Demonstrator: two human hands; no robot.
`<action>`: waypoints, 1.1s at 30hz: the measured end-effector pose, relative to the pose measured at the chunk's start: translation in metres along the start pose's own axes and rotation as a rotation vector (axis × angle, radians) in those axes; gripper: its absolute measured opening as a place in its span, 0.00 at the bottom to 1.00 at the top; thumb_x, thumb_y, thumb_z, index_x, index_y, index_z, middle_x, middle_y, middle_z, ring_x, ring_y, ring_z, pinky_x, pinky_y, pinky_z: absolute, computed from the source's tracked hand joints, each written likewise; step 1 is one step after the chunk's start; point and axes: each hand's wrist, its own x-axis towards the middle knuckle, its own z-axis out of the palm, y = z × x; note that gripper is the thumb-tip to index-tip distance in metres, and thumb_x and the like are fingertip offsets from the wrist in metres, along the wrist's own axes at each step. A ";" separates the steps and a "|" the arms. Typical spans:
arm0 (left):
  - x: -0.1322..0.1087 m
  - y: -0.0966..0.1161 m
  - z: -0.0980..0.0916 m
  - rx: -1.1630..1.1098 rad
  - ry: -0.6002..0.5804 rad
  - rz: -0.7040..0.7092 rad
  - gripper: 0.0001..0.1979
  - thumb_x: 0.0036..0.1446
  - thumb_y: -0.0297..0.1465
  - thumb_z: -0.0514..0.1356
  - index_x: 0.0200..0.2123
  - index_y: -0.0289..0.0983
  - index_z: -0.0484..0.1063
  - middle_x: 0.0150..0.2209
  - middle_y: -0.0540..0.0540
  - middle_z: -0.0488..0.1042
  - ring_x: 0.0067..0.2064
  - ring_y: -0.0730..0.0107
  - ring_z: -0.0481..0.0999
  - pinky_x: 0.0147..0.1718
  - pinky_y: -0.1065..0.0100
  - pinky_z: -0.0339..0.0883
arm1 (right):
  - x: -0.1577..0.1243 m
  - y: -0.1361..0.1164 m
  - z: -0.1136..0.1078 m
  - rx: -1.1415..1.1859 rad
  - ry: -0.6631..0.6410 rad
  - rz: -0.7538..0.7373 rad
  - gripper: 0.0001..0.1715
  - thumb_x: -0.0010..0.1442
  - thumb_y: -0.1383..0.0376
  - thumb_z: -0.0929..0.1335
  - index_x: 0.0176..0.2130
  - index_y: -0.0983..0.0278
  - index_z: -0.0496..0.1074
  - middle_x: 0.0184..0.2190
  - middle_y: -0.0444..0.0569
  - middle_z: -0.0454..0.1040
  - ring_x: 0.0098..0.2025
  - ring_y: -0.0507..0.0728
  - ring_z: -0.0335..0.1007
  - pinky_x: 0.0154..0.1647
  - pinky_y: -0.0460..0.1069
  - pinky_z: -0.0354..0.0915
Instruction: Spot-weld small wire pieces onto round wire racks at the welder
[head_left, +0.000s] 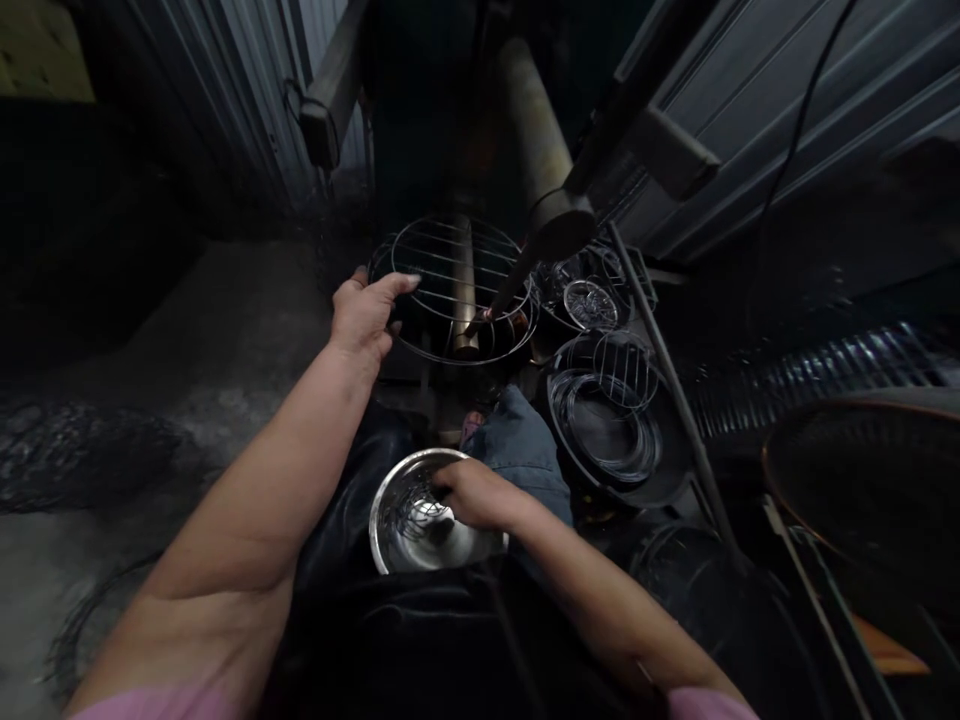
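- The rack (pixel 459 290), a round wire grid, sits far and centre, lying roughly flat over a dark stand, just under the tip (pixel 491 308) of a slanting dark tool.
- The left hand (pixel 365 312) holds the rack by its left rim, fingers laid over the outer ring and thumb on the near side, closed on the wire.
- The right hand (pixel 480 495) is down in the bowl (pixel 397 490), a shiny steel one near and centre on the person's lap. Its fingers point into the thin wire bits (pixel 414 512) there, but whether they pinch any cannot be told.
- Progress, as a judgement: one rack is in hand at the tool and its grid looks whole. Whether any wire on it is yet to be joined cannot be seen in this dim light.
- A pile of round racks (pixel 607 415) lies just right of the held one, with a smaller round grid (pixel 590 303) beyond it. These look like the same make, but which are finished is unclear.
- A denim knee (pixel 521 450) shows between bowl and pile, and a black apron (pixel 352 520) lies under the bowl.
- A rusty pipe (pixel 534 125) slopes down from the far side to above the rack.
- Ribbed metal shutters (pixel 787 110) close in the far left and right, and grey floor (pixel 187 340) spreads to the left.
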 end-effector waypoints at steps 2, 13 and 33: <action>0.001 0.003 0.001 0.011 -0.064 -0.038 0.22 0.29 0.26 0.69 0.31 0.38 0.66 0.27 0.50 0.68 0.28 0.68 0.69 0.24 0.67 0.65 | -0.011 0.003 -0.025 0.206 0.159 -0.043 0.17 0.53 0.75 0.65 0.39 0.63 0.79 0.37 0.48 0.81 0.41 0.54 0.75 0.42 0.45 0.65; -0.046 -0.016 -0.009 -0.197 -0.039 0.026 0.23 0.30 0.27 0.70 0.34 0.38 0.67 0.28 0.53 0.66 0.26 0.75 0.67 0.23 0.70 0.65 | 0.019 0.005 -0.070 0.789 1.244 -0.166 0.09 0.57 0.62 0.69 0.37 0.61 0.78 0.30 0.45 0.75 0.28 0.53 0.73 0.29 0.46 0.69; -0.053 -0.016 -0.009 -0.219 -0.052 0.091 0.23 0.32 0.28 0.71 0.35 0.39 0.71 0.34 0.51 0.68 0.29 0.73 0.70 0.22 0.72 0.63 | 0.021 0.006 -0.071 0.880 1.023 -0.130 0.12 0.55 0.60 0.69 0.36 0.64 0.78 0.27 0.46 0.76 0.25 0.52 0.72 0.23 0.45 0.67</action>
